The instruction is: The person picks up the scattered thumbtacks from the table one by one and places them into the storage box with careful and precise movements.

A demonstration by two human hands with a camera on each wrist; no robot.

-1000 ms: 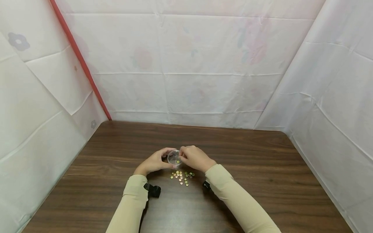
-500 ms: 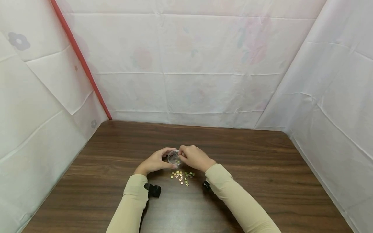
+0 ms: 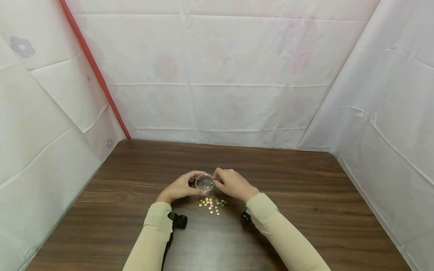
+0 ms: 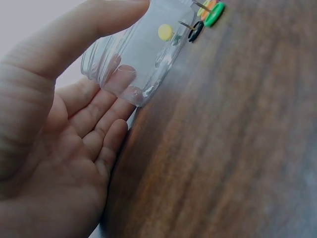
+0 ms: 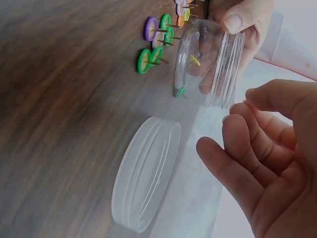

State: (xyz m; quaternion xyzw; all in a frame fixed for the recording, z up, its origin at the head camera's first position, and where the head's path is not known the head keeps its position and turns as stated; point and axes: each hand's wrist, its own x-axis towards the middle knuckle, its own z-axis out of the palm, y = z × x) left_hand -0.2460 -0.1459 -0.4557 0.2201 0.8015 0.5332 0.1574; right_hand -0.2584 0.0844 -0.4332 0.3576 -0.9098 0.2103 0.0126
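Note:
My left hand (image 3: 183,187) grips a clear round plastic jar (image 3: 204,183), thumb on one side and fingers on the other. In the right wrist view, a yellow thumbtack (image 5: 194,60) and a green thumbtack (image 5: 180,92) are inside the jar. Just outside the jar's mouth is my right hand (image 3: 234,183). Its fingers are loosely bent, thumb tip close to the fingertips, and nothing shows between them. Several loose thumbtacks (image 3: 211,206) lie on the table on the near side of the jar, some with pins up, among them green ones (image 5: 144,61) and a purple one (image 5: 151,29).
A clear, whitish screw lid (image 5: 146,174) lies on the table by my right hand; the head view hides it. The brown wood-grain table (image 3: 298,233) meets white patterned sheets (image 3: 217,75) at the back and sides.
My right hand has drawn back to the right from over the jar's mouth. A second thumbtack now shows inside the jar. The left hand and jar have stayed nearly still.

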